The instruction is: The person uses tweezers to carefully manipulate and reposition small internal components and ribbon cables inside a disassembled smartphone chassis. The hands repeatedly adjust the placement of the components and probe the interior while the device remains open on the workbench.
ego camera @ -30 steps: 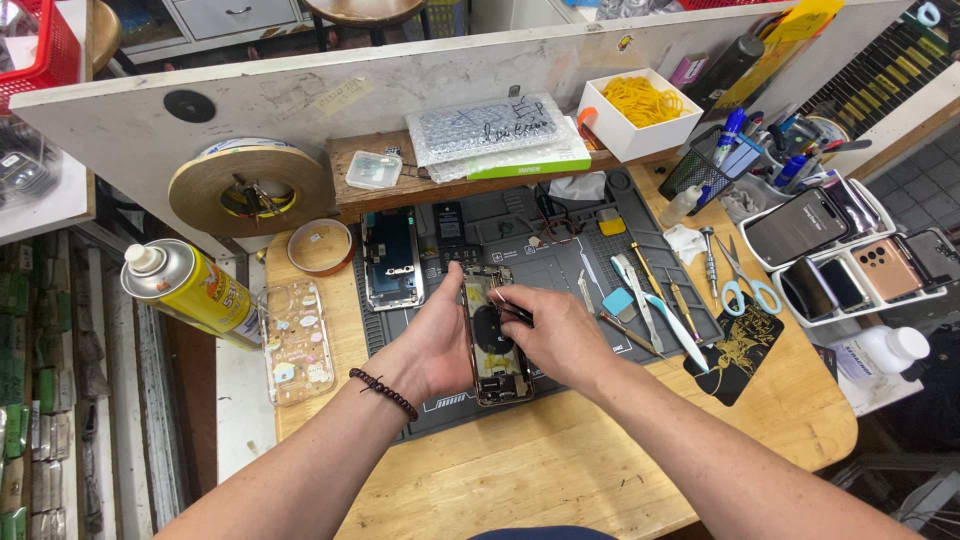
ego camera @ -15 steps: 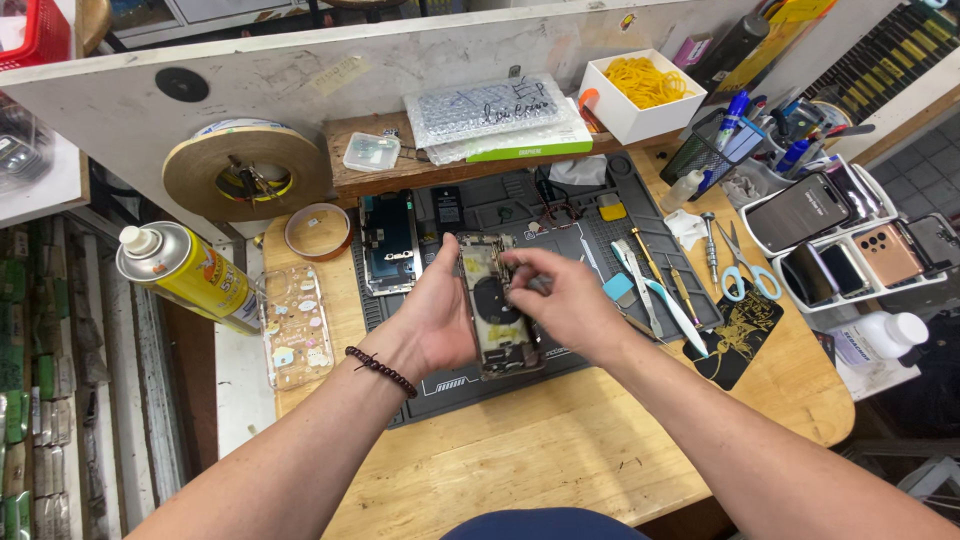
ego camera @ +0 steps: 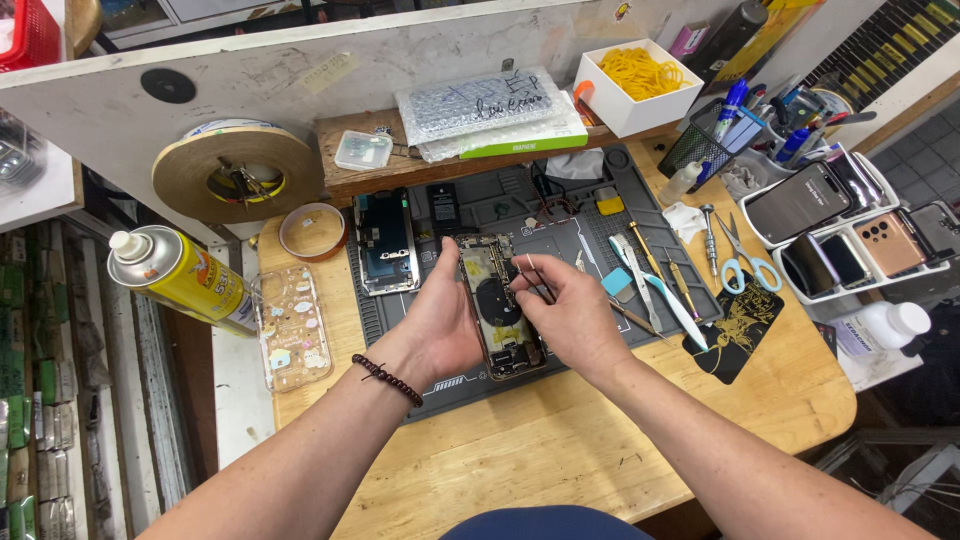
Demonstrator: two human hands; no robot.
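the left hand [ego camera: 440, 325] cups an opened phone [ego camera: 500, 305] along its left edge, thumb up by the top corner, holding it just above the grey work mat [ego camera: 560, 215] near the front middle of the wooden counter [ego camera: 560, 440]. the phone's back is off, so a dark round coil and small boards show inside. the right hand [ego camera: 575, 310] is pinched narrow on thin metal tweezers [ego camera: 535, 275], whose tips sit over the phone's upper right part; whether they grip a screw or a connector is too small to tell.

judging from this, the step in hand looks like fine work inside the phone, picking at or seating a small part. the next move would call for a steady left hand bracing the frame and a light, exact pinch from the right, since the parts are tiny and close together.

the phone's long axis runs away from the person, nearly straight up the mat with a slight lean, top end toward the back wall and bottom end toward the person. its open side faces up.

beside it to the left lies a second opened phone part [ego camera: 386, 240], and further left a clear patterned case [ego camera: 290, 325] and a yellow spray can [ego camera: 180, 275]. to the right lie screwdrivers and blue-handled scissors [ego camera: 745, 255].
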